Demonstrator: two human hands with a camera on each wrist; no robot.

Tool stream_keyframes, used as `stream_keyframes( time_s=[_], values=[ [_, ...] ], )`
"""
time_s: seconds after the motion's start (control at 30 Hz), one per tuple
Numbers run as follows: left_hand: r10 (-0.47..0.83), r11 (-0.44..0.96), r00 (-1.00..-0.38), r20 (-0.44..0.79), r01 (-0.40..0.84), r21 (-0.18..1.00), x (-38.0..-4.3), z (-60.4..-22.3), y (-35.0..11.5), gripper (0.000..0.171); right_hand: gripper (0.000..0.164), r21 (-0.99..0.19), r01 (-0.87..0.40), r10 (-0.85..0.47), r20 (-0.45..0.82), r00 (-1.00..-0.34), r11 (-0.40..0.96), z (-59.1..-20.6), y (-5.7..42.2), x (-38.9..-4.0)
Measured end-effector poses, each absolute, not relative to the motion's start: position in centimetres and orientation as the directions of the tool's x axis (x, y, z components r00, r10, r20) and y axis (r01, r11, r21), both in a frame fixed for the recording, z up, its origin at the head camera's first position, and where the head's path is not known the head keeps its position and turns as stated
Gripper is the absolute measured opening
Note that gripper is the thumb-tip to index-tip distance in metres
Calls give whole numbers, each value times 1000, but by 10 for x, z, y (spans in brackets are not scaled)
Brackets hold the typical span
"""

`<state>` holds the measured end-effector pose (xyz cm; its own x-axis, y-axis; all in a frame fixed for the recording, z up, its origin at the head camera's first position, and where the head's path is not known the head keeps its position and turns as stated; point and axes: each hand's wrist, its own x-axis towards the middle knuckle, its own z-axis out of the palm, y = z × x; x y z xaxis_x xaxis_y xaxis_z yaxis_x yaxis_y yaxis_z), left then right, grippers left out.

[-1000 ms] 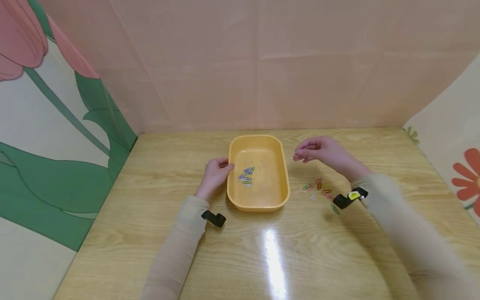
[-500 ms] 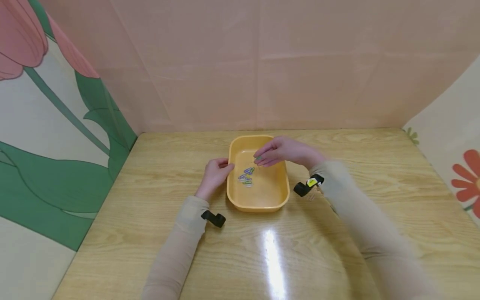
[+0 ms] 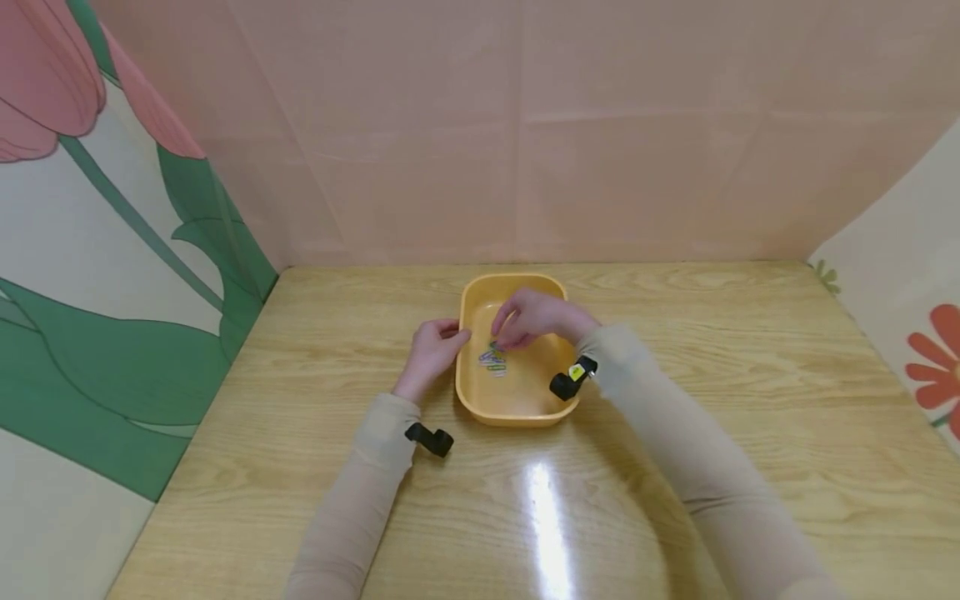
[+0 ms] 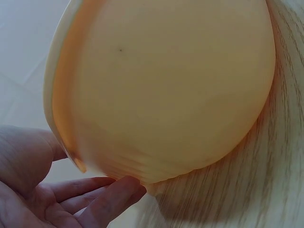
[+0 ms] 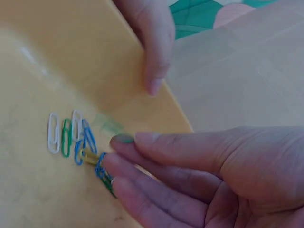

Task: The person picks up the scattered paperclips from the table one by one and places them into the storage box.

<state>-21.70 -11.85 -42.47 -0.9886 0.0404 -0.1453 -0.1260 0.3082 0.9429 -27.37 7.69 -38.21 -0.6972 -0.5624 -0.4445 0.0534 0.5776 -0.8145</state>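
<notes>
A yellow plastic tray (image 3: 517,418) stands on the table with several coloured paper clips (image 3: 492,360) lying in it. My left hand (image 3: 432,354) grips the tray's left rim, thumb over the edge and fingers outside against the wall (image 4: 166,118). Inside the tray, low over the clips, my right hand (image 3: 528,318) pinches a green paper clip (image 5: 124,138) between thumb and forefinger; most of that clip is hidden. White, green, blue and yellow clips (image 5: 66,135) lie close by its fingertips in the right wrist view.
Wood-grain table (image 3: 322,500) surrounds the tray, and a pink cloth backdrop (image 3: 390,167) rises behind it. Flower-printed panels (image 3: 120,375) flank both sides. My right forearm (image 3: 675,442) crosses the table to the right of the tray.
My right hand has moved left from beside the tray to down inside it, carrying the green paper clip. Its sleeve now covers where loose clips lay on the table. The left hand has stayed put.
</notes>
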Motion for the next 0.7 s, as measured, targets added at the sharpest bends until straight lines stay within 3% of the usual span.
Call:
stream_keyframes(
  time_s=[0.2,0.7],
  values=[
    [33,314,-989,-147,-130,941,-217,-426,-118,34,22,-790,21,-549,-444,-708,612,-380,80,-272],
    [31,310,-987,-157,-140,940,-218,-426,-119,34,28,-856,-56,-646,-343,-682,513,-337,112,-261]
  ],
)
